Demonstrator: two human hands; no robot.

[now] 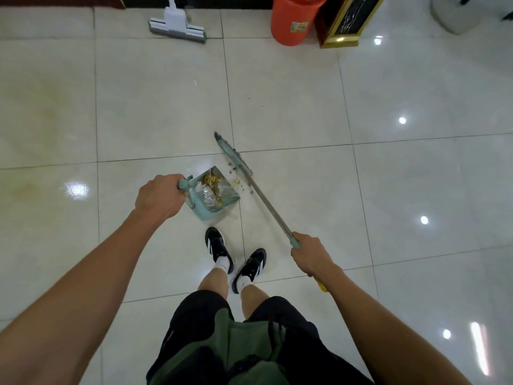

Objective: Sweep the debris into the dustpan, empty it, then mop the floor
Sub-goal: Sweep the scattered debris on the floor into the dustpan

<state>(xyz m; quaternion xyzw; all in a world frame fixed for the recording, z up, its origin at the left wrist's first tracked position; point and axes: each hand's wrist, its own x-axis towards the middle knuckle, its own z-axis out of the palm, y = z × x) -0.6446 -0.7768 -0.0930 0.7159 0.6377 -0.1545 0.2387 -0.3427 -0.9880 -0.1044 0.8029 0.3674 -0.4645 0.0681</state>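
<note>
Both hands grip: left (156, 197) dustpan (213, 194), right (312, 254) broom (249, 184); mop (177, 27), bucket (294, 20) beyond.

Debris (212, 183) in dustpan (213, 195), broom (236, 159) just right.

Readable text: none anywhere in the view.
Orange bucket (294, 19): carries a small yellow-green sticker (299, 26); its print is too blurred to read, possibly a product label.
Black-and-gold stand (347, 22): white marks on the dark panel, seemingly a veined pattern, not letters.
Socks (223, 264): a small dark mark on each white cuff, too small to identify as a brand.
</note>
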